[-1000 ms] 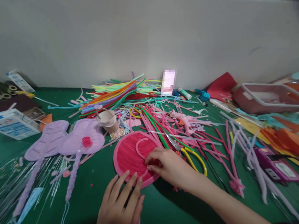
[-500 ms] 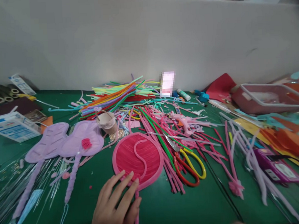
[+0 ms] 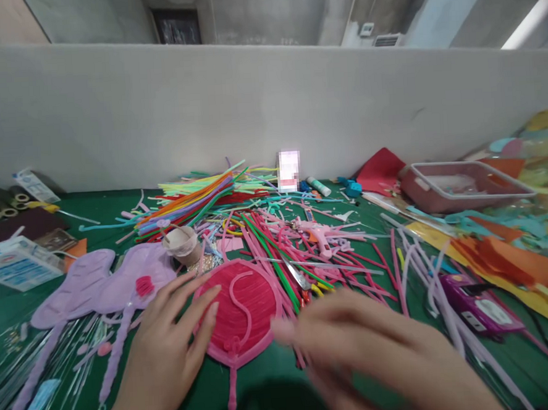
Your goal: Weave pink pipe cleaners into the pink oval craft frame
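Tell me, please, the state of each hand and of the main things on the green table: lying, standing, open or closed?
left hand: open, flat, fingers on the pink disc's left edge.
right hand: blurred, fingers stretched out, above the table, nothing visible in it.
pink disc: lying flat on the table.
paper cup: upright, open top.
glue gun: lying on its side.
pink tray: upright, open.
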Available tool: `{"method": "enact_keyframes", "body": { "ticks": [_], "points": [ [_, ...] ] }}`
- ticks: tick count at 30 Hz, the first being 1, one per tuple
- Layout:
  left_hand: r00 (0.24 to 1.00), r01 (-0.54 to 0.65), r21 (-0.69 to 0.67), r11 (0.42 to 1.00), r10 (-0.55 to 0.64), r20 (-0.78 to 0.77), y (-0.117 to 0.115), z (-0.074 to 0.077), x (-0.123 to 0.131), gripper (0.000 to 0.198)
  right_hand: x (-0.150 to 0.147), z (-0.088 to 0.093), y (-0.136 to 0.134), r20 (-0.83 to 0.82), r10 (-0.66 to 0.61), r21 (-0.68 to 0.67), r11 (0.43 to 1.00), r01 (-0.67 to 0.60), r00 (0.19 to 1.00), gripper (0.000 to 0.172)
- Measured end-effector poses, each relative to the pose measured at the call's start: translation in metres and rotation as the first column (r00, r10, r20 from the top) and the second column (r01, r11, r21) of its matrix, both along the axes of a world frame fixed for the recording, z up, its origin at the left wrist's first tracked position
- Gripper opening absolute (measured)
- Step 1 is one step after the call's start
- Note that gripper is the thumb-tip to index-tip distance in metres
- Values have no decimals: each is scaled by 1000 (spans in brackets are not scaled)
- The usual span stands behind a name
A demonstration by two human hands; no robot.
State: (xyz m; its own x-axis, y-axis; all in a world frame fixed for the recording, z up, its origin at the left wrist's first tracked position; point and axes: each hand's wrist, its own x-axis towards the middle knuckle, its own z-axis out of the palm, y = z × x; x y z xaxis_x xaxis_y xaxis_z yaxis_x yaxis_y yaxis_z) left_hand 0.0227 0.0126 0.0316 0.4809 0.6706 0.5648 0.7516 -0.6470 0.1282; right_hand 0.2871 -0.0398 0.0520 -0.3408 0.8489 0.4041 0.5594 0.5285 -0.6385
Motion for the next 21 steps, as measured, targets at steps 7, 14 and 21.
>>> {"method": "enact_keyframes", "body": {
  "ticks": [7,14,21],
  "points": [
    [993,4,-335,942,-43,-109,64,17,52,29,29,1,53,408,-372,-114,885,451,834,19],
    [955,-275,-490,827,174,-241,150,5,123,28,29,-37,78,455,-416,-170,827,536,787,18],
    [929,-370,-618,694,297,-223,180,-26,144,34,36,-44,77,388,-446,-177,823,540,807,23]
  ]
}}
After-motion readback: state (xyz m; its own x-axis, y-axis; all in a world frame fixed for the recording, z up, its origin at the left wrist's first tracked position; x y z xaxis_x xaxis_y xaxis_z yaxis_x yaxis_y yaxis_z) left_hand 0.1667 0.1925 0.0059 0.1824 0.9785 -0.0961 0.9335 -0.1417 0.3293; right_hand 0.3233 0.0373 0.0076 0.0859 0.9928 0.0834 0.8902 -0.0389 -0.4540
